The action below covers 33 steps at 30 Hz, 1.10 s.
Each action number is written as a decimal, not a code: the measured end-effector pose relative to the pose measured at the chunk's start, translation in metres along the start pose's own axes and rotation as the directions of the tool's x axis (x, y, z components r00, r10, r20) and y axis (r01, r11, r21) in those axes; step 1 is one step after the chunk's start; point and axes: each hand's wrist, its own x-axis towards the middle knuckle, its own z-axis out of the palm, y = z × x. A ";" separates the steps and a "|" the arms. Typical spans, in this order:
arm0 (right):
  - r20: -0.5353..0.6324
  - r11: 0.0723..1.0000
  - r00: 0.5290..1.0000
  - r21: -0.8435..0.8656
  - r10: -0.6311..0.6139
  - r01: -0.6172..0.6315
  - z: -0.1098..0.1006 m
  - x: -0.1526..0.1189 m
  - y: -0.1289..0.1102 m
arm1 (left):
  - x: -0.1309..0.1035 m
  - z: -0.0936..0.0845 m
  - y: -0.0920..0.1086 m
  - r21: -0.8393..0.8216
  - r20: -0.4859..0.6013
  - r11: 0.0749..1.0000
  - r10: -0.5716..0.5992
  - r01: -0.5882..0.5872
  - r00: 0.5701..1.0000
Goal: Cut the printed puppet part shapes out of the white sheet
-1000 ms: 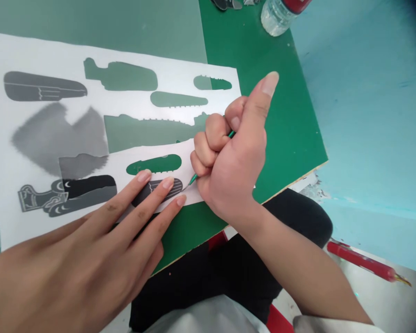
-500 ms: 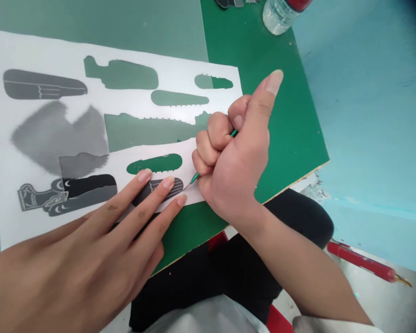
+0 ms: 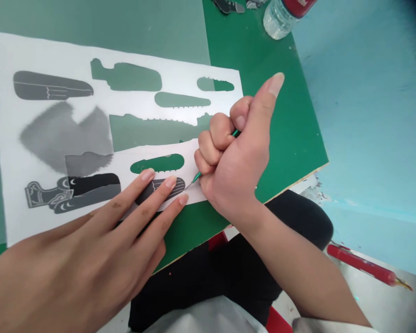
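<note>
A white sheet of paper (image 3: 131, 104) printed with dark grey shapes lies on the table, with several shapes cut out of it so that green shows through. My left hand (image 3: 100, 245) lies on its lower part, fingers spread and pressing around a dark striped shape (image 3: 175, 186). Wrapped in a fist with the thumb up, my right hand (image 3: 237, 152) holds a thin green craft knife (image 3: 197, 177). Its fine tip touches the paper at the right end of the striped shape. Most of the handle is hidden inside the fist.
The green table (image 3: 277, 106) has a translucent mat (image 3: 125, 27) over its left part. At the far edge stand a clear bottle (image 3: 280, 21) with a red label and small dark paper cutouts (image 3: 229, 5). A pale blue wall (image 3: 374, 115) is on the right, with a red tube (image 3: 362, 264) below.
The paper appears slightly further right in the view. Both hands keep nearly the same pose, and the knife tip stays at the end of the striped shape.
</note>
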 end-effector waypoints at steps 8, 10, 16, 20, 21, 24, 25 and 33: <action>0.215 0.998 0.975 -0.021 0.063 -0.059 0.004 0.002 -0.007 | 0.002 0.000 -0.001 -0.035 0.028 0.999 -0.008 0.009 1.000; 0.255 0.996 0.962 -0.019 0.095 -0.093 0.006 0.004 -0.006 | -0.001 0.001 -0.002 -0.032 0.035 0.999 -0.013 0.014 0.999; 0.231 0.988 0.960 -0.021 0.156 -0.155 0.009 0.011 -0.005 | 0.001 -0.001 -0.002 -0.014 0.037 1.000 0.025 -0.024 0.999; 0.246 0.980 0.948 -0.041 0.201 -0.197 0.007 0.015 -0.008 | 0.006 0.000 -0.001 0.003 0.042 0.998 0.058 -0.058 0.997; 0.235 0.981 0.953 -0.040 0.192 -0.188 0.006 0.015 -0.009 | 0.006 0.001 -0.001 0.005 0.040 0.999 0.050 -0.050 0.998; 0.233 0.978 0.950 -0.070 0.207 -0.196 0.005 0.013 -0.007 | 0.003 0.001 0.000 0.013 0.035 0.999 0.042 -0.043 0.999; 0.240 0.980 0.950 -0.073 0.199 -0.186 0.006 0.012 -0.006 | 0.003 0.001 0.000 0.018 0.034 0.999 0.043 -0.044 0.998; 0.220 0.981 0.956 -0.040 0.193 -0.189 0.007 0.012 -0.006 | 0.007 -0.001 -0.003 0.007 0.045 0.999 0.040 -0.040 0.998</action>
